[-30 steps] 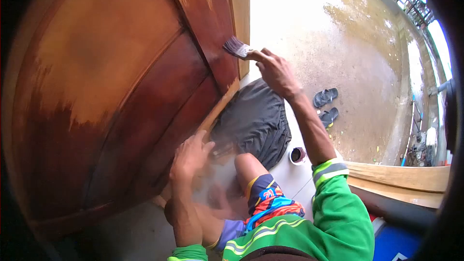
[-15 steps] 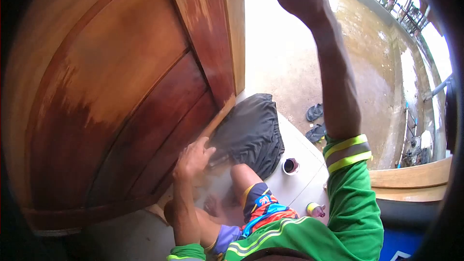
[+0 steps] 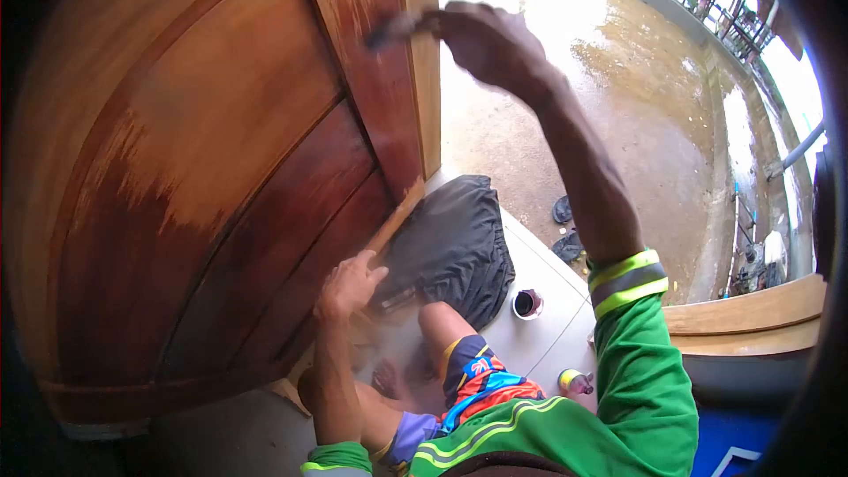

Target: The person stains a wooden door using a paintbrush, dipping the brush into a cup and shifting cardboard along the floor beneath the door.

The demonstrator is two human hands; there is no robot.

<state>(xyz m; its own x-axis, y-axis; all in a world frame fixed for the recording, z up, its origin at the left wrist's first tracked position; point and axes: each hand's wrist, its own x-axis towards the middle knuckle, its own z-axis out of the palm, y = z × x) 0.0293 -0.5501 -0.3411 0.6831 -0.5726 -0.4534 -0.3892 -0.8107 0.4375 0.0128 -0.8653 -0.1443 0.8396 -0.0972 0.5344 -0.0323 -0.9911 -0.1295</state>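
In the head view my right hand (image 3: 490, 44) is closed round the handle of a paintbrush (image 3: 397, 31), blurred by motion. The bristles are at the upper part of a wooden door (image 3: 265, 79), on its long side strip. Dark reddish-brown stain covers the door's lower panels and much of that strip; the upper panel is lighter, with a ragged stain border. My left hand (image 3: 349, 287) grips the door's near edge, its thumb showing and some fingertips hidden. A white cup (image 3: 527, 304) holding dark liquid stands on the tiles below.
Dark cloth (image 3: 468, 238) lies on the pale tiled floor beside the door's edge. A small bottle (image 3: 575, 382) lies near my right sleeve. Dark slippers (image 3: 568, 246) rest on the wet ground outside. Another curved wooden piece (image 3: 751, 318) is at the right.
My right hand has come down and into view, bringing the paintbrush to the side strip. Stain on that strip now reaches higher. My left hand stays on the door's edge.
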